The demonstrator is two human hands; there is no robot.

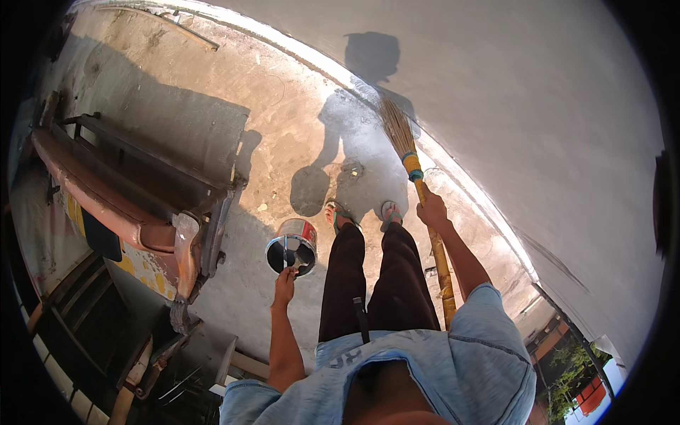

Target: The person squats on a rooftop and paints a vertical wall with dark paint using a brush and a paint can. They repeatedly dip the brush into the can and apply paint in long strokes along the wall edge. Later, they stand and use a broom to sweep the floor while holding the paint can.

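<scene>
My right hand (433, 210) grips the bamboo handle of a stick broom (397, 127). Yellow and teal binding wraps the base of its bristles, and the bristle tips point toward the foot of the grey wall (510, 106). Off to my left, a paint bucket (298, 229) with a red patch on its side hangs or rests beside my leg; whether it touches the ground is unclear. My left hand (285, 284) is closed around its handle. Inside the bucket's dark mouth shows a light-coloured object (302, 260) I cannot make out.
A worn padded bench (117, 196) with a metal frame stands at left on the concrete floor (276, 138). Bamboo poles (188, 36) lie at the far upper left. More wooden furniture (85, 319) sits at lower left. The grey wall runs along my right.
</scene>
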